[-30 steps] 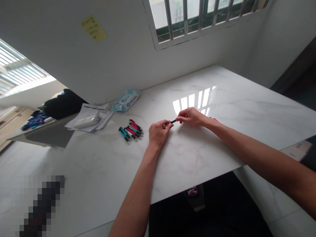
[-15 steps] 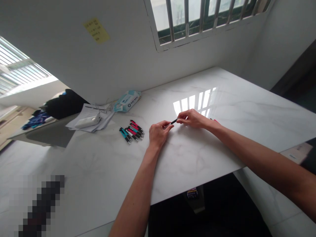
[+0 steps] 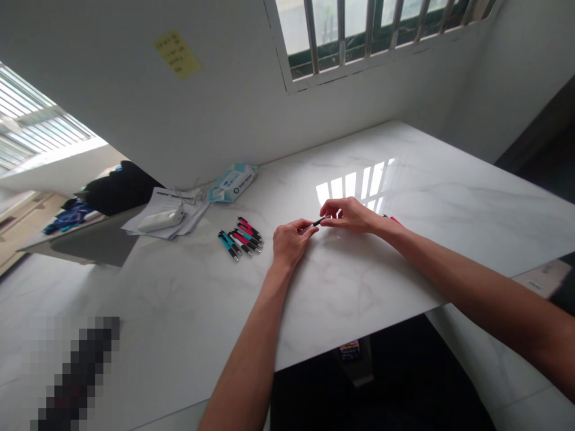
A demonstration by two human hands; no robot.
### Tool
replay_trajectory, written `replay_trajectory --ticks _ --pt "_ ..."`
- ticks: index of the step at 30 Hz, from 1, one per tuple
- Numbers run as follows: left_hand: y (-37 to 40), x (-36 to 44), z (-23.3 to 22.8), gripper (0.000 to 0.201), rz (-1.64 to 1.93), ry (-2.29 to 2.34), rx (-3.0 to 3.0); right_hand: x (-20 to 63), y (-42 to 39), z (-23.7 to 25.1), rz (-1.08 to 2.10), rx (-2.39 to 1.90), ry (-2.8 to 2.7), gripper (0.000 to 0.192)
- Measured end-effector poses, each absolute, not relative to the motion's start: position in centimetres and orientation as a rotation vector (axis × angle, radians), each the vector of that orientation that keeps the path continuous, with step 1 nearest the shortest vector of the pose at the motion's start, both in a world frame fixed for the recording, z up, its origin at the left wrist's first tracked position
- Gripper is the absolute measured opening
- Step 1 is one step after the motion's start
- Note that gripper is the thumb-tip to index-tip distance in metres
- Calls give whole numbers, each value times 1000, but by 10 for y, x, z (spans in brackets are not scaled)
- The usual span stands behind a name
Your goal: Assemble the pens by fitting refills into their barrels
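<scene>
My left hand (image 3: 288, 244) rests on the table, thumb and fingers closed round one end of a pen (image 3: 318, 221). Only the dark grip section shows between my hands; the rest is covered by my left fingers. At its other end is my right hand (image 3: 351, 215), with thumb and fingertips closed about the silvery tip. To the left of my left hand lies a loose group of pens (image 3: 242, 237), with turquoise, red and white barrels and black grips. Behind my right wrist a small red and black object (image 3: 394, 219) is mostly hidden.
The glossy white marbled table (image 3: 341, 287) reflects the barred window. At its back left are a pack of wet wipes (image 3: 233, 183), papers (image 3: 148, 209) and a white device (image 3: 162, 219) on top of them. A yellow note (image 3: 178, 55) is stuck to the wall.
My right fingers have shifted slightly and arch more above the pen's tip end. The left hand keeps its hold on the pen. The view has moved only slightly.
</scene>
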State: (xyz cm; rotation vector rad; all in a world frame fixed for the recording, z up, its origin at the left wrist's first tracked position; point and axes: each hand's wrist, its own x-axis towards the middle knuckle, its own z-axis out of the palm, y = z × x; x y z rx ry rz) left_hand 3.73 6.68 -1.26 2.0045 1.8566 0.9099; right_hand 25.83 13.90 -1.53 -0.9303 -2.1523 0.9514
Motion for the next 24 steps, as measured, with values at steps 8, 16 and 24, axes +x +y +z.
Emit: replay_trajectory --ticks 8,16,24 --pt "68 37 -15 17 929 1831 2022 258 136 -10 997 -1068 -2190 38" --pt "68 38 -17 19 1086 1691 1948 256 136 -9 991 -1053 -2176 43" --pt "73 37 -8 37 1465 1502 1582 252 137 -15 1071 -1009 -2130 46"
